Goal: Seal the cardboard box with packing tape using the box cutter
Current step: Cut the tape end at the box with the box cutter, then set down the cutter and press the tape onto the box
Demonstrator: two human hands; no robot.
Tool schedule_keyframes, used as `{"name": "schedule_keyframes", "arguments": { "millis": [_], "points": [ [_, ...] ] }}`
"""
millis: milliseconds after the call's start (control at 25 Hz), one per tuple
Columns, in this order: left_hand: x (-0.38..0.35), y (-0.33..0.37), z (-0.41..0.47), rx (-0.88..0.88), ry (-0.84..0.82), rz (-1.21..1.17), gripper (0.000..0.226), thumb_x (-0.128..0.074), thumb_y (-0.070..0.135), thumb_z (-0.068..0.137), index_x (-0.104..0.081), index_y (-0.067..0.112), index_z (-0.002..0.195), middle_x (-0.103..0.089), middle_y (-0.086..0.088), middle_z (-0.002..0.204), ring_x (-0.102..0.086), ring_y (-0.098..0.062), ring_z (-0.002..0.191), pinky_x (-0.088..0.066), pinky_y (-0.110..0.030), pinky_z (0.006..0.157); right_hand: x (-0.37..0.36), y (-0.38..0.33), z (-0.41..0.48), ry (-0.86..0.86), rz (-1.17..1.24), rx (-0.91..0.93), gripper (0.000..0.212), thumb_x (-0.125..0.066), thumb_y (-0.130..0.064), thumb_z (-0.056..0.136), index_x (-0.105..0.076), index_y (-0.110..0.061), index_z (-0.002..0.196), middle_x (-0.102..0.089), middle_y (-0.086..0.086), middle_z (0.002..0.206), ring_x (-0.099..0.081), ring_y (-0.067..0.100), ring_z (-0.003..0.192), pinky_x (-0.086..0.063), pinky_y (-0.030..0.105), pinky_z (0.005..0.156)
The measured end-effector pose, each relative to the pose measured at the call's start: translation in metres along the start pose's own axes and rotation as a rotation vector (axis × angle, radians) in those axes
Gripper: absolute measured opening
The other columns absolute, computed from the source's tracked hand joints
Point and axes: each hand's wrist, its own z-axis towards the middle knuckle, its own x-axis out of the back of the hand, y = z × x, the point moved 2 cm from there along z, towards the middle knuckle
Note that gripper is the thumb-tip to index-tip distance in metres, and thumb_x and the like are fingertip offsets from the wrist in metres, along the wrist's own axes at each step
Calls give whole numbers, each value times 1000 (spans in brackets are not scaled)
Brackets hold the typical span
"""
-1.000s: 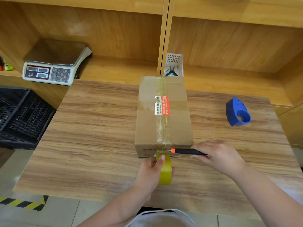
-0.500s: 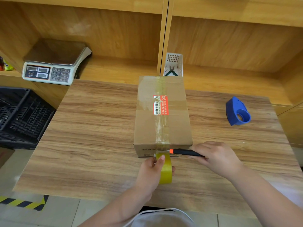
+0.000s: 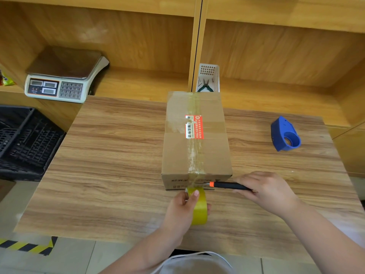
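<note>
A closed cardboard box [image 3: 177, 151] lies lengthwise in the middle of the wooden table [image 3: 110, 167], with clear tape along its top seam and a red-and-white label. The tape runs down over the near face to a yellowish roll of packing tape [image 3: 199, 209], which my left hand [image 3: 180, 211] grips just below the box. My right hand [image 3: 270, 192] holds a black box cutter [image 3: 229, 185] with an orange tip. Its blade points left and meets the tape strip at the box's near face, just above the roll.
A blue tape dispenser [image 3: 285, 134] lies on the table's right side. On the shelf behind stand a weighing scale [image 3: 63, 76] at left and a white basket with pliers [image 3: 208, 80] right behind the box. A black plastic crate [image 3: 21, 141] sits left of the table.
The box cutter's tip has edged slightly left along the near face of the box toward the tape strip. The roll and my left hand stay in place.
</note>
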Motion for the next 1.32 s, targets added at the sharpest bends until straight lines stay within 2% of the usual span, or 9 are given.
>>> {"name": "schedule_keyframes", "arguments": {
  "millis": [320,440,520,680,800,880,960,1080,1320],
  "points": [
    [9,-8,4,-54,-21,147,37,-54,28,96,-57,-9,95,-78,-16,81,-75,-31,80,-58,-46,74,9,10,-27,-55,70,-177,31,-58,-51,81,-73,-24,85,-71,-12,70,-65,13,61,-47,21,51],
    [19,-20,12,-73,-7,235,39,-60,43,89,-62,4,92,-77,-18,82,-74,-32,80,-57,-55,79,22,25,-56,-51,255,-521,24,-69,-55,73,-72,-32,77,-66,-17,62,-57,5,53,-43,17,52],
    [26,-30,22,-98,15,382,47,-61,59,78,-62,13,85,-76,-14,82,-73,-31,77,-57,-54,76,23,35,-73,2,501,-785,22,-84,-43,61,-70,-27,69,-63,-7,52,-49,5,47,-37,17,49],
    [31,-35,31,-197,27,851,32,-54,43,91,-44,16,76,-58,0,68,-56,-21,64,-42,-30,60,10,32,-96,166,985,-1190,65,-83,-67,31,-66,-10,58,-58,7,42,-50,12,38,-39,15,39],
    [33,-46,45,-347,-6,1360,30,-43,44,96,-48,16,104,-69,-9,93,-66,-30,85,-44,-32,63,-9,33,-105,309,1085,-1433,50,-76,-44,69,-63,3,77,-59,3,41,-51,13,36,-42,20,40],
    [32,-59,58,-368,-68,1604,44,-42,45,96,-45,13,125,-69,-13,108,-66,-31,98,-51,-35,75,-24,42,-103,370,1103,-1548,30,-69,-31,81,-64,-2,82,-60,3,45,-51,14,38,-38,26,47],
    [31,-71,71,-411,-116,1784,55,-64,55,79,-62,11,112,-72,-14,93,-70,-28,87,-55,-35,72,-37,53,-92,399,1107,-1606,28,-70,-37,79,-66,-9,78,-62,9,54,-52,16,43,-38,29,51],
    [31,-90,87,-425,-109,1724,58,-89,58,19,-72,17,57,-65,-8,50,-67,-17,49,-53,-26,42,-61,67,-72,407,1086,-1649,25,-68,-35,83,-68,-10,77,-64,8,50,-50,16,41,-40,25,47],
    [33,-95,85,-542,-98,1703,61,-89,59,17,-74,19,61,-68,-4,60,-70,-19,59,-56,-28,54,-125,55,-65,296,812,-1736,36,-54,-38,92,-63,-3,89,-65,8,63,-53,25,54,-41,33,55]
  ]
}}
